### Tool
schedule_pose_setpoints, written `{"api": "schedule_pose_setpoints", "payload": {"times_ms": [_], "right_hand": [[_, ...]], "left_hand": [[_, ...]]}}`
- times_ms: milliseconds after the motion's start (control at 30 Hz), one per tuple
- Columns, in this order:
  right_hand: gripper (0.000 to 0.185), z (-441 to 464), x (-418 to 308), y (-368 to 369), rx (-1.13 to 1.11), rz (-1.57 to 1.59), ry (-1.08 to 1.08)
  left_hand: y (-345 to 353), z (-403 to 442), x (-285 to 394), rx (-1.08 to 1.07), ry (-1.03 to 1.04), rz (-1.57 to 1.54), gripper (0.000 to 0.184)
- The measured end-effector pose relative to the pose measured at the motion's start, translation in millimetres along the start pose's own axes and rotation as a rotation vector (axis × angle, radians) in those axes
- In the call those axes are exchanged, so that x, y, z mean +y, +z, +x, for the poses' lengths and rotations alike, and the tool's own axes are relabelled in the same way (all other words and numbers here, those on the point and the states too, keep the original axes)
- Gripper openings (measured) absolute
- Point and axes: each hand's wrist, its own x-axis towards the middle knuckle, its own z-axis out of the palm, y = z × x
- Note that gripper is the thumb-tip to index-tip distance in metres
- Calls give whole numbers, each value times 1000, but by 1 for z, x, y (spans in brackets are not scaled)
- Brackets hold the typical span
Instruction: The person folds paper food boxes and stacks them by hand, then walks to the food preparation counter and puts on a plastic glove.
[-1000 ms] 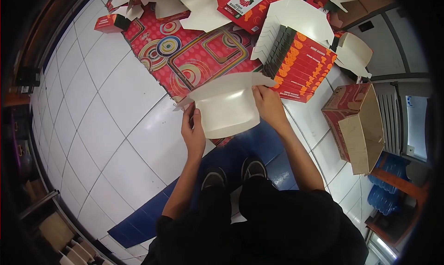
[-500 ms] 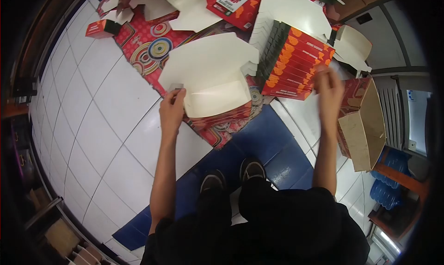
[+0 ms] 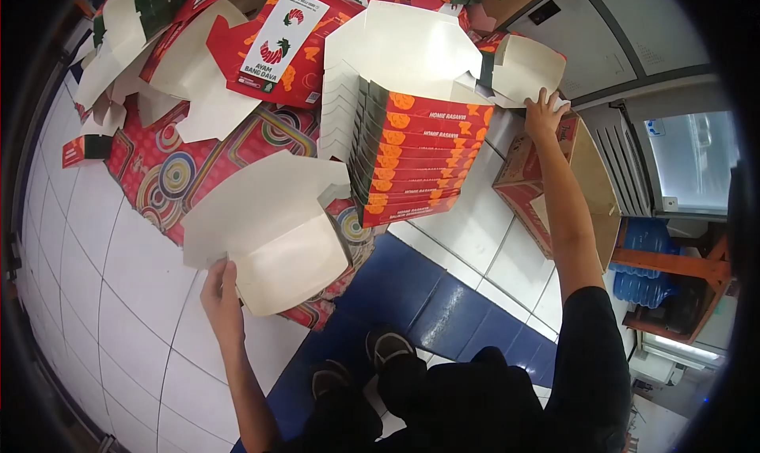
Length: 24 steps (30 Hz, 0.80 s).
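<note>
My left hand [image 3: 223, 299] pinches the near left corner of an open food box [image 3: 294, 265] with a white inside, which lies on the patterned mat. Off to the right, my right hand [image 3: 545, 119] reaches with fingers apart to another open box [image 3: 526, 67] and touches its flap edge. Between the hands stands a tall stack of nested red boxes [image 3: 427, 156] with orange pictures on their sides. The stack's white lid flap [image 3: 404, 45] stands up at the back.
A pile of red printed boxes [image 3: 297, 41] fills the far side of the mat [image 3: 150, 148]. A small red box [image 3: 87, 150] lies at the left on the white tiles. An open brown carton [image 3: 546, 188] stands at the right, near blue water bottles [image 3: 643, 263].
My right hand has moved from beside the stack out to the open box at the far right. The view has turned right; my left hand stays on its box.
</note>
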Motion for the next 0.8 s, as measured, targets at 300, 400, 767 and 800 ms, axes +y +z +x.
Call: {"api": "schedule_pose_setpoints", "payload": {"times_ms": [300, 400, 767, 800], "right_hand": [[43, 17, -1, 46, 230, 182, -17], [35, 14, 4, 51, 157, 53, -52], [36, 27, 28, -8, 417, 266, 238], [40, 27, 39, -21, 378, 458, 279]], "left_hand": [[1, 0, 5, -8, -4, 11, 37], [1, -2, 5, -17, -41, -14, 37], [1, -8, -1, 38, -8, 13, 38], [1, -7, -5, 26, 39, 53, 36]]}}
